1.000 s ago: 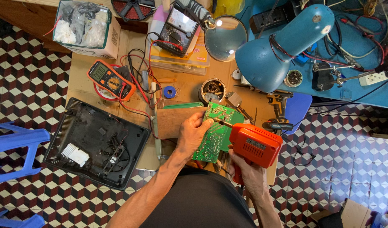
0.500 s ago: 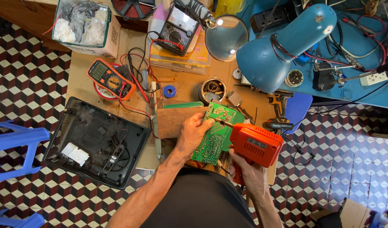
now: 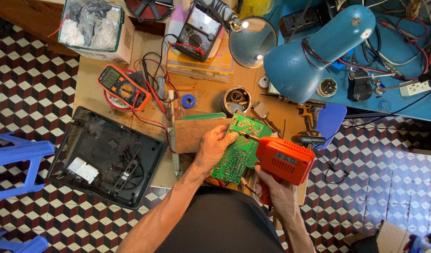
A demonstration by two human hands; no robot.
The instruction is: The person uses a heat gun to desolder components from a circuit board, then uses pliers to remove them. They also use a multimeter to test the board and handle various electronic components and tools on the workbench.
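My left hand [image 3: 214, 149] grips the left edge of a green circuit board [image 3: 239, 149] and holds it tilted over the wooden work surface [image 3: 196, 133]. My right hand [image 3: 278, 194] is closed round the handle of an orange soldering gun [image 3: 282, 159]. Its thin metal tip [image 3: 246, 136] rests on the upper part of the board. A blue desk lamp [image 3: 314, 54] hangs over the spot.
An open black appliance casing [image 3: 105, 157] with a fan lies at the left. An orange multimeter [image 3: 124, 89], an analogue meter [image 3: 201, 30], a magnifier [image 3: 252, 42], a round tin [image 3: 236, 99], a cordless drill [image 3: 311, 124] and a box of bags [image 3: 96, 28] crowd the bench. A blue stool [image 3: 16, 161] stands left.
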